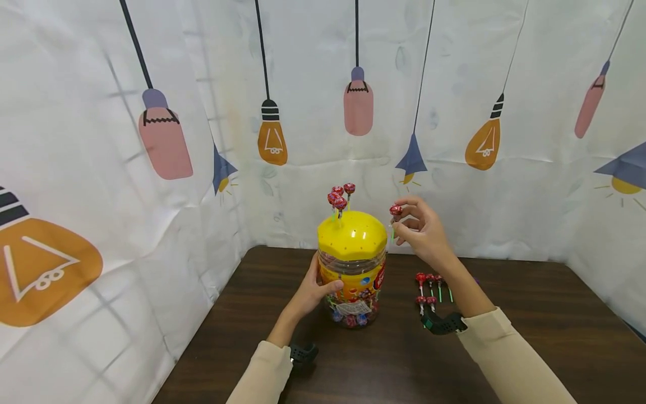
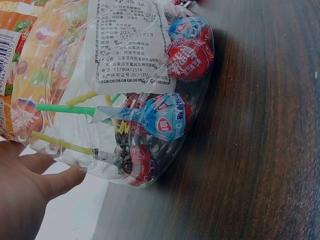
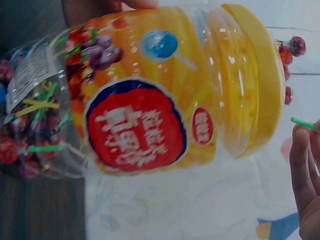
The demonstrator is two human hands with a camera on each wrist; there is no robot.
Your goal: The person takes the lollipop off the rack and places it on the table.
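A clear plastic candy jar (image 1: 348, 280) with a yellow lid (image 1: 355, 235) stands upright on the table. It holds many wrapped lollipops (image 2: 167, 117) behind its printed label (image 3: 135, 127). Several red-wrapped lollipops (image 1: 340, 203) stick up out of the lid's left side. My left hand (image 1: 309, 293) holds the jar's left side, thumb across the front. Just right of the lid and apart from it, my right hand (image 1: 424, 229) pinches another red lollipop (image 1: 396, 210), its green stick (image 3: 303, 123) pointing down.
On the dark wooden table (image 1: 525, 314), several red lollipops (image 1: 421, 278) lie in rows right of the jar, partly hidden by my right forearm. A white curtain (image 1: 313, 67) printed with lamps hangs behind and to the sides.
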